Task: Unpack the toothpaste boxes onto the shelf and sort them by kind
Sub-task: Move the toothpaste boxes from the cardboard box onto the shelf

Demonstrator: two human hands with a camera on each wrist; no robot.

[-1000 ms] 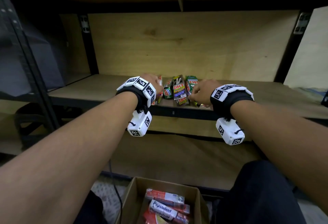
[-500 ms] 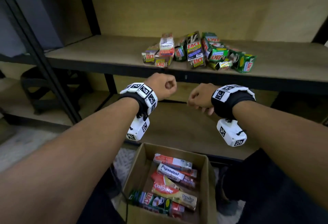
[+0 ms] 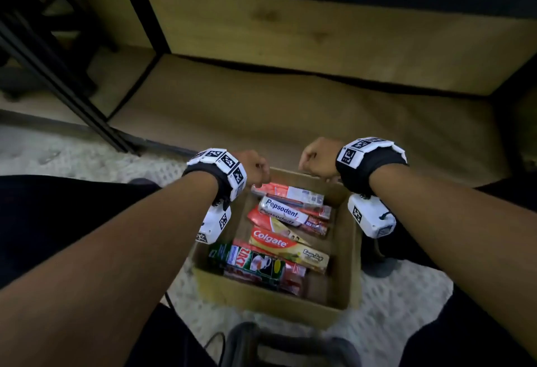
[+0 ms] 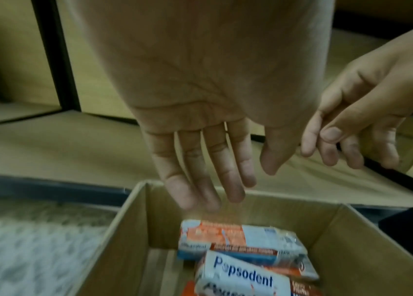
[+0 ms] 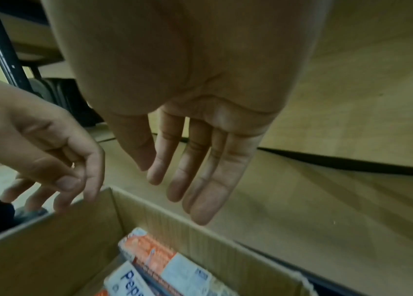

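Since half a second ago both hands have dropped from in front of the shelf to just above the cardboard box (image 3: 343,288), and the shelf's toothpaste pile is out of view. Motion blurs the boxes' small print. The left hand (image 4: 200,128) and right hand (image 5: 195,124) hang empty, fingers straight and relaxed, over the toothpaste boxes (image 3: 287,215) lying in the cardboard box.

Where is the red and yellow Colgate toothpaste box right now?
In the head view the red and yellow Colgate toothpaste box lies inside the brown cardboard carton on the floor, between the white Pepsodent box and the green Zact box.
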